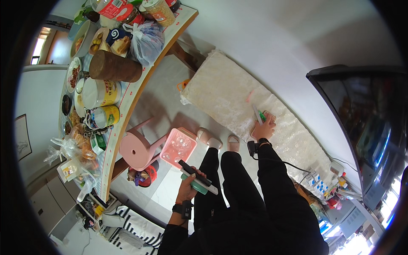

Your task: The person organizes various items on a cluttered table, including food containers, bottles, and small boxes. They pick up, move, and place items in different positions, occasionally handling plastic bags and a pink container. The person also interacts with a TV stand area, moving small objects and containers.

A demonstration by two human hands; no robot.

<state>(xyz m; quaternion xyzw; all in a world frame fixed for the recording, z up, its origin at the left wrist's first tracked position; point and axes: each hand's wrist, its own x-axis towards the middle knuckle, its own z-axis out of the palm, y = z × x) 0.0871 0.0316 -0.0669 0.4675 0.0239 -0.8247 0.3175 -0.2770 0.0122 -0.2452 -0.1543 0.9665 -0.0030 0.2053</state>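
My left hand (185,190) is closed around a stack of long flat objects above my thigh. On top lies a black remote control (191,170), with a white flat bar (212,188) beneath it and a green case-like object (198,186) lowest. My right hand (265,129) rests over a pinkish flat object (270,115) on a bench with a cream lace cloth (223,83). Its fingers are curled, but whether they grip the object is hidden. Just past the fingers are a small green item (262,115) and a pale grey strip (257,113).
A crowded table (146,76) curves along the left, bearing jars, bags and food dishes. Below it stand a pink stool (134,151), a pink bin (170,153) and a red bucket (149,178). A large television (373,127) looms right. A cable (296,169) trails from my right wrist.
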